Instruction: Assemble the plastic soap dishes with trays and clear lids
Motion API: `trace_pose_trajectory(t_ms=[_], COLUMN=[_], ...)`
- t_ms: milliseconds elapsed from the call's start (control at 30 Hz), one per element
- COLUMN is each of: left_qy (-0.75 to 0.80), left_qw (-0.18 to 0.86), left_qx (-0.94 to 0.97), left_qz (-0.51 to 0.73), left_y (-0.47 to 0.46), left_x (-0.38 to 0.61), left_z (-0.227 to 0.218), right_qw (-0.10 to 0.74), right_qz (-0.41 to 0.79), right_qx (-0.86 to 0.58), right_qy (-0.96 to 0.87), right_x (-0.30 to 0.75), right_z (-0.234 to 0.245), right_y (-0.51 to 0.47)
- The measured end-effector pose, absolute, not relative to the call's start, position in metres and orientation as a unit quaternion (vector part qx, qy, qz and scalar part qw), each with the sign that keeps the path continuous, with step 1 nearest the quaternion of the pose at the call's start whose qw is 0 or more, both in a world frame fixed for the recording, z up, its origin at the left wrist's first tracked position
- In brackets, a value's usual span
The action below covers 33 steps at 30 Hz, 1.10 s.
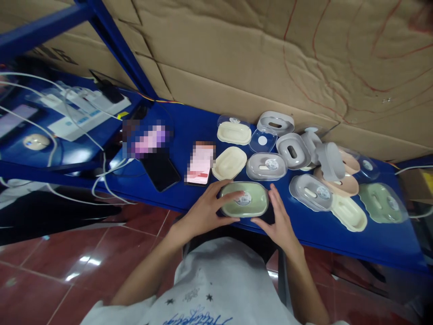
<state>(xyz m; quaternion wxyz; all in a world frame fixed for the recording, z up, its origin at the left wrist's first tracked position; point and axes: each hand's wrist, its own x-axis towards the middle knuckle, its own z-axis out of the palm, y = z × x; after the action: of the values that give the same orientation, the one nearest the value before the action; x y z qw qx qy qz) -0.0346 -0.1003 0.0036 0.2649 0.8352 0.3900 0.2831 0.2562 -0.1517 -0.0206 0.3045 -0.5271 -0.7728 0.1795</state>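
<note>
A green oval soap box with a clear lid (244, 200) sits at the near edge of the blue bench (189, 135). My left hand (206, 210) wraps its left end, fingers lying over the lid. My right hand (279, 221) presses against its right end with fingers curled round the side. Both hands hold the same box.
Behind it lie several more soap boxes: cream (230, 162), grey with clear lid (266, 166), grey (309, 192), green (380, 202), pink (334, 183), plus loose clear lids (263, 140). A black phone (160, 170) lies left. A power strip with white cables (81, 113) sits on the left shelf. Cardboard (270, 54) lines the back.
</note>
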Motion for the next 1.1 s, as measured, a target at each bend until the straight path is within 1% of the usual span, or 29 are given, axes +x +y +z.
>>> trace_pose_trajectory(t_ms=[100,200,267,333,400,467,633,733,800,833,867,933,1000,1100], left_qy=[0.420,0.483,0.533,0.571,0.594,0.618,0.655,0.634,0.633,0.647,0.683,0.762,0.800,0.781], left_qw=[0.209,0.095,0.039,0.005,0.005,0.029,0.105,0.151,0.120,0.084,0.037,-0.017,-0.010,0.008], left_qx=[0.825,0.800,0.771,0.743,0.736,0.732,0.711,0.729,0.731,0.718,0.681,0.603,0.570,0.605], left_qz=[0.315,0.343,0.348,0.350,0.326,0.287,0.235,0.209,0.227,0.244,0.261,0.236,0.188,0.152], left_y=[-0.079,-0.030,0.013,0.055,0.088,0.112,0.137,0.125,0.099,0.080,0.057,0.010,-0.029,-0.057], left_x=[-0.055,-0.084,-0.103,-0.119,-0.128,-0.132,-0.128,-0.127,-0.127,-0.126,-0.124,-0.121,-0.117,-0.118], left_z=[0.023,0.037,0.040,0.036,0.029,0.022,0.013,0.021,0.029,0.032,0.033,0.029,0.020,0.005], right_qw=[0.319,0.319,0.311,0.300,0.295,0.302,0.310,0.301,0.297,0.296,0.295,0.292,0.287,0.276], right_qz=[0.194,0.211,0.216,0.219,0.221,0.227,0.269,0.282,0.283,0.282,0.281,0.279,0.273,0.256], right_qx=[-0.533,-0.539,-0.541,-0.540,-0.540,-0.542,-0.554,-0.561,-0.563,-0.564,-0.564,-0.563,-0.561,-0.555], right_qy=[-0.759,-0.750,-0.751,-0.755,-0.756,-0.751,-0.725,-0.718,-0.718,-0.718,-0.718,-0.721,-0.727,-0.742], right_x=[0.259,0.260,0.260,0.259,0.259,0.258,0.257,0.257,0.258,0.258,0.258,0.259,0.259,0.260], right_z=[-0.022,-0.022,-0.022,-0.021,-0.021,-0.021,-0.019,-0.018,-0.018,-0.019,-0.019,-0.019,-0.020,-0.022], right_y=[-0.151,-0.149,-0.146,-0.144,-0.143,-0.142,-0.142,-0.142,-0.142,-0.142,-0.142,-0.142,-0.140,-0.138])
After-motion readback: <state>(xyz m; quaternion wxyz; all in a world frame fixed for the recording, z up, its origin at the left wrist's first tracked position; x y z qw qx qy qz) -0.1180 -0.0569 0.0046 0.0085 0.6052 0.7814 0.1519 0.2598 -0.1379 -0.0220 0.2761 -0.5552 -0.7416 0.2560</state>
